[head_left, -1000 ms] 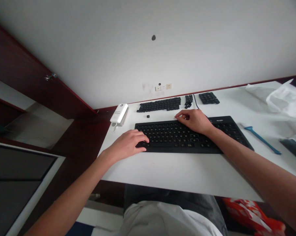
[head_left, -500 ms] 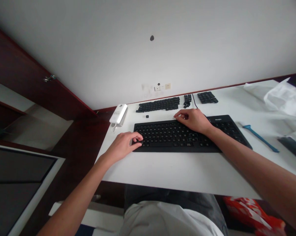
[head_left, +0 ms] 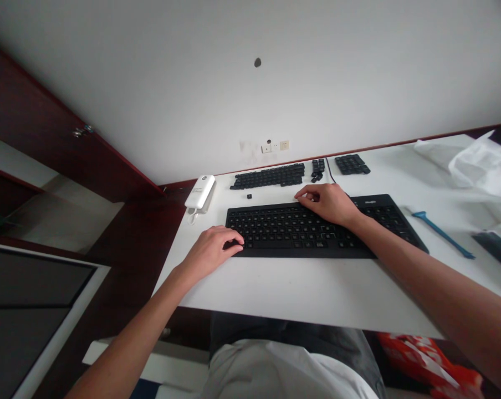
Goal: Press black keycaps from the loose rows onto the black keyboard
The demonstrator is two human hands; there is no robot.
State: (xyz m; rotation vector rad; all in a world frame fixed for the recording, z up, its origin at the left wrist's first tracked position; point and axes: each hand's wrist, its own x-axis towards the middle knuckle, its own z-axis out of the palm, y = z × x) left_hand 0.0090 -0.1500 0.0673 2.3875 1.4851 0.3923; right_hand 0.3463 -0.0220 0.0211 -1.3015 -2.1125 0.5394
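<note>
A black keyboard [head_left: 275,244] lies across the white desk, its surface covered in rows of key positions. At its lower left corner, my left hand [head_left: 211,246] has thumb and index finger bent together over the keys; whatever is between the tips is too small to make out. My right hand [head_left: 329,202] lies across the keyboard's upper edge, fingers curled and thumb against index finger, and its grip is partly hidden. Beyond the keyboard, a single loose keycap [head_left: 249,196] sits on the desk. Behind it are a block of black keycaps [head_left: 269,176], a narrow group [head_left: 317,170] and a number-pad group [head_left: 352,164].
At the desk's left edge stands a white box-shaped device [head_left: 200,192] with a strap. To the right lie a blue tool [head_left: 444,234], a dark flat object [head_left: 497,249] and a crumpled white bag [head_left: 481,163]. A thin cable [head_left: 330,172] runs behind the keyboard.
My left thumb and index finger have drawn closer together and shifted slightly down and right at the keyboard's corner. My right hand has stayed put.
</note>
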